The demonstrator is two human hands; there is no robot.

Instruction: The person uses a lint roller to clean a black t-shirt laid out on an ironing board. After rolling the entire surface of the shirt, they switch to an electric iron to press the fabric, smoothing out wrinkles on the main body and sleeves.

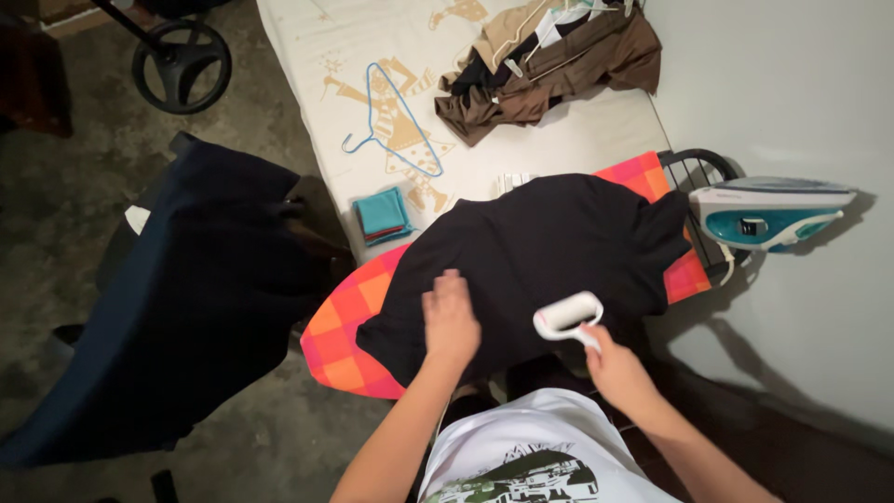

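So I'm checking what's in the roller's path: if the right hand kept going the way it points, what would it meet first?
Probably just more of the black garment: the right hand aims the lint roller up-left across it. Beyond that lies the white table, though depth is unclear.

— Where's the one camera sitting?

— Up on the person's head, tipped steeply down. It looks almost straight onto the ironing board (358, 321), which lies close below, with the person's white shirt (535, 447) at the near edge.

— And farther out?

— The bed (317, 47) fills the far side and a grey wall (792, 93) the right. The left looks like dim floor, hard to read.
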